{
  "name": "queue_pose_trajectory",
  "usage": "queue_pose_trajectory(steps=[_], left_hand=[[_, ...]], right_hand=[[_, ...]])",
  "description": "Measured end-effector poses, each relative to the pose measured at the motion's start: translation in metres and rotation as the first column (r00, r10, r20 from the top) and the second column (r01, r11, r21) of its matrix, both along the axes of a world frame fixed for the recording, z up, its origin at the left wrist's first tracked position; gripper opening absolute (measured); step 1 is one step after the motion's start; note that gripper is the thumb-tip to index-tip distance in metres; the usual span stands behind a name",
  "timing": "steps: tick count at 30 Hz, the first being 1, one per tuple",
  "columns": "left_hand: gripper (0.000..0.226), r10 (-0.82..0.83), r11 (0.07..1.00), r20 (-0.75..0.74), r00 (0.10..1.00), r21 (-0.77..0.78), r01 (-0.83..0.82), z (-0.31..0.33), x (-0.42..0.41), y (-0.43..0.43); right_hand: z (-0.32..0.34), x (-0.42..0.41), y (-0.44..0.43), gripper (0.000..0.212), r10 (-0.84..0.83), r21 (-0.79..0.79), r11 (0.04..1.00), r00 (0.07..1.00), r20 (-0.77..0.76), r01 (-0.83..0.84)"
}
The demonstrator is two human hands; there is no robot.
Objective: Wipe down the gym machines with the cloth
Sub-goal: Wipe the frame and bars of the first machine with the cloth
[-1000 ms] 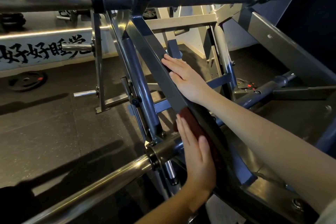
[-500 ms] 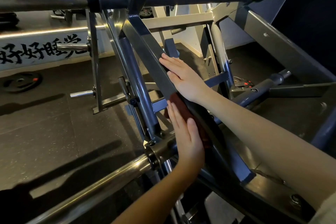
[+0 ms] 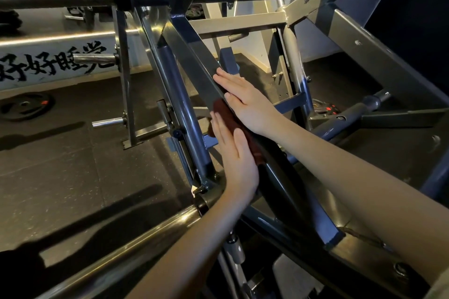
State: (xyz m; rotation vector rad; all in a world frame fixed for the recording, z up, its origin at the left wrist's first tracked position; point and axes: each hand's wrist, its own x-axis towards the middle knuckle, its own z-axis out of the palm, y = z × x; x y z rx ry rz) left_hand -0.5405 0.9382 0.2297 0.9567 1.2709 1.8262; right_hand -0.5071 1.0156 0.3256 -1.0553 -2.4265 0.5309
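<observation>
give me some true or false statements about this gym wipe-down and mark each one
1. The left hand presses a dark red cloth against the slanted bar. True.
2. The right hand grips a spray bottle. False: it lies flat on the bar and holds nothing.
3. A weight plate lies on the floor at the left. True.
4. The right hand sits lower on the bar than the left hand. False: it rests further up the bar, past the cloth.

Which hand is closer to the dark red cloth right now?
Left. The left hand lies flat on the cloth, pressing it against the slanted beam; the right hand rests flat on the beam just above the cloth's upper end.
</observation>
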Motion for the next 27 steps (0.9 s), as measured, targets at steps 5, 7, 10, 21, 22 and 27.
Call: queue_pose_trajectory(steps=[5, 7, 10, 21, 22, 27], left_hand=[[0.073, 0.023, 1.0, 0.012, 1.0, -0.008, -0.023, 0.012, -0.038, 0.042], [0.083, 0.03, 0.999, 0.054, 0.998, -0.018, -0.029, 0.021, -0.062, 0.066], [0.08, 0.019, 1.0, 0.086, 0.996, 0.023, -0.021, 0.022, -0.06, 0.063], [0.051, 0.124, 0.992, 0.037, 0.992, -0.005, -0.124, 0.018, -0.031, 0.034], [0.049, 0.155, 0.988, 0.029, 0.988, -0.01, -0.155, 0.02, -0.034, 0.037], [0.042, 0.147, 0.987, -0.069, 0.987, -0.061, -0.151, 0.005, -0.013, 0.01]], right_hand=[[-0.001, -0.001, 0.0, 0.045, 0.014, -0.004, 1.0, 1.0, -0.019, -0.014], [-0.001, -0.001, 0.0, 0.045, 0.009, -0.002, 1.0, 1.0, -0.015, -0.009], [0.0, 0.0, 0.0, 0.045, 0.013, -0.008, 1.0, 1.0, -0.021, -0.013], [0.002, 0.0, -0.004, 0.044, 0.005, 0.054, 0.999, 1.0, 0.011, -0.005], [0.002, 0.0, -0.005, 0.043, 0.0, 0.07, 0.998, 1.0, 0.021, -0.001], [0.008, 0.001, -0.014, 0.043, -0.073, 0.148, 0.988, 0.989, 0.127, 0.054]])
